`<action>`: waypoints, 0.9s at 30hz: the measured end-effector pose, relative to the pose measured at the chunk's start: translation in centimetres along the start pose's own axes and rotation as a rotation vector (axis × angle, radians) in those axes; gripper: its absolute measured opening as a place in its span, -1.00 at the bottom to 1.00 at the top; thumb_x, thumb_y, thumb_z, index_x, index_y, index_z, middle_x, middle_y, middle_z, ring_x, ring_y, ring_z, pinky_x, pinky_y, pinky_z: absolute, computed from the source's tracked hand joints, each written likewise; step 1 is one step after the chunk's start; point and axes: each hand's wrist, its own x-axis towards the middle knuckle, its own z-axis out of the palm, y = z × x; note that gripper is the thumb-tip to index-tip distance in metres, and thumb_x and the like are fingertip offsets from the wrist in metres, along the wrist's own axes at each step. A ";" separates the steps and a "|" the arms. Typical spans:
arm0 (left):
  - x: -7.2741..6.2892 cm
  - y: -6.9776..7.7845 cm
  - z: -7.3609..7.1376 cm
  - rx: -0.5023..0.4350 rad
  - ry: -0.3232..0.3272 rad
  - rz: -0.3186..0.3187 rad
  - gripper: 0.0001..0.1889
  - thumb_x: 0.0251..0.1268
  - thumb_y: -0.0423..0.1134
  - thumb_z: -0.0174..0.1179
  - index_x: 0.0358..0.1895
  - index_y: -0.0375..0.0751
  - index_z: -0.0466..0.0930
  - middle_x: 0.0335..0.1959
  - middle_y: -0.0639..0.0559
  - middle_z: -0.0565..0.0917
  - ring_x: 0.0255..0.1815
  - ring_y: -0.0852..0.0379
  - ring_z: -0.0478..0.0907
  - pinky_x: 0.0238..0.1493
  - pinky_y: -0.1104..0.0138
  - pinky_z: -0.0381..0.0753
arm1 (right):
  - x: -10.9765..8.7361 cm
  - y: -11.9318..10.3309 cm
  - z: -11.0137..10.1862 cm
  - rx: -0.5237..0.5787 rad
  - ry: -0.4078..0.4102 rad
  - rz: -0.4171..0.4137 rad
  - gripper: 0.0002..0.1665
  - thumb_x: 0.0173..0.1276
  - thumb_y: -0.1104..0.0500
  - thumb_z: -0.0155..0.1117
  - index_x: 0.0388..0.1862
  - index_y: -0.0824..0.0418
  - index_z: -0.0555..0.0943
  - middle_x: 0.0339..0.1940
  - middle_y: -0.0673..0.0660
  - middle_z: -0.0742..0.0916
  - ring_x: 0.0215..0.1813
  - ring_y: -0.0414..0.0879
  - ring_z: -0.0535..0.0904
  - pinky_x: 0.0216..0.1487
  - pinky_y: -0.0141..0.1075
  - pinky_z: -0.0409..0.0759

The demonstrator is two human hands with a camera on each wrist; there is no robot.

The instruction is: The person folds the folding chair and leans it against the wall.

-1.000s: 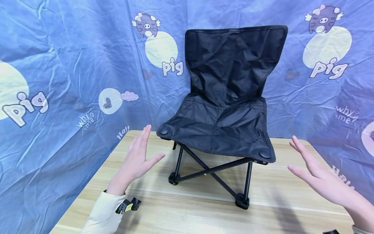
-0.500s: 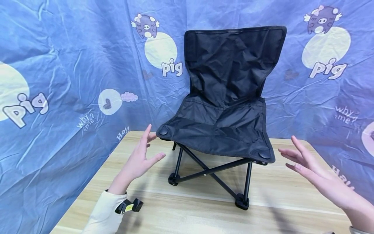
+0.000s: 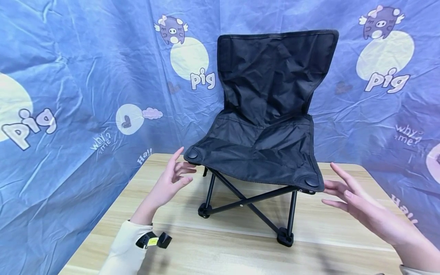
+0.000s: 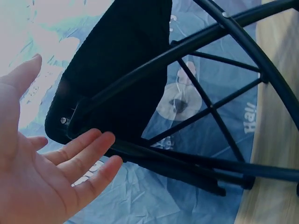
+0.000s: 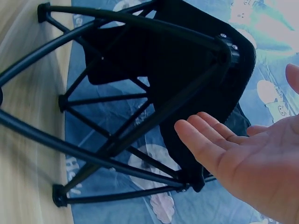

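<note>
A black folding camp chair stands unfolded on the wooden table, its fabric back upright and its crossed tube legs spread. My left hand is beside the seat's front left corner, fingers loosely bent and thumb apart. In the left wrist view that hand has its palm toward the chair frame, fingertips right at the tube. Beside the front right corner is my right hand, fingertips close to the seat edge. The right wrist view shows its fingers extended under the seat fabric, gripping nothing.
The wooden table bears the chair and extends in front of it. Behind and on both sides hangs a blue curtain printed with pigs and words. A small black device is strapped to the left wrist.
Both hands have moved inward toward the seat's front corners, and their fingers have bent from nearly straight. The chair has stayed in place.
</note>
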 end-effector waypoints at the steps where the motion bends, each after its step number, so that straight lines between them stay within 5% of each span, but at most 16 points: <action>1: 0.1 0.0 0.0 -0.038 -0.007 -0.005 -0.14 0.39 -0.46 0.10 0.60 -0.21 -0.26 0.14 -0.44 0.53 0.16 -0.25 0.55 0.09 0.35 0.60 | 0.1 0.1 0.0 0.044 -0.014 -0.006 -0.24 0.54 0.47 -0.69 0.64 0.07 -0.35 0.45 0.10 0.33 0.43 -0.07 0.38 0.40 -0.46 0.30; 8: 0.6 -0.4 0.1 -0.276 -0.016 -0.014 -0.14 0.41 -0.41 0.14 0.60 -0.21 -0.25 0.14 -0.39 0.54 0.07 0.11 0.64 0.03 0.28 0.66 | 1.3 0.4 0.7 0.214 -0.034 -0.043 -0.24 0.52 0.46 -0.75 0.65 0.07 -0.25 0.35 0.14 0.38 0.42 -0.02 0.36 0.43 -0.32 0.33; 16: 1.4 -1.1 0.4 -0.396 -0.008 0.041 -0.22 0.44 -0.18 0.19 0.55 -0.31 -0.06 0.05 0.10 0.66 0.02 0.09 0.67 0.01 0.24 0.68 | 2.6 0.7 1.3 0.281 -0.052 -0.099 -0.26 0.48 0.48 -0.76 0.63 0.23 -0.29 0.41 0.26 0.38 0.42 0.04 0.33 0.42 -0.13 0.37; 20: 1.6 -1.5 0.6 -0.443 -0.005 0.072 -0.33 0.47 -0.20 0.16 0.50 -0.27 0.08 0.05 0.08 0.67 0.01 0.06 0.68 0.01 0.25 0.68 | 3.1 0.7 1.6 0.326 -0.058 -0.107 -0.30 0.49 0.46 -0.76 0.61 0.31 -0.25 0.51 0.27 0.29 0.48 0.08 0.28 0.43 -0.08 0.36; 27: 1.8 -1.9 0.8 -0.503 0.012 0.090 -0.60 0.53 -0.24 0.06 0.36 -0.04 0.31 0.01 0.06 0.70 -0.03 0.08 0.69 -0.01 0.26 0.68 | 3.4 1.0 2.5 0.425 0.043 -0.084 -0.33 0.53 0.47 -0.72 0.53 0.36 0.10 0.43 0.22 0.38 0.42 0.08 0.38 0.39 -0.04 0.39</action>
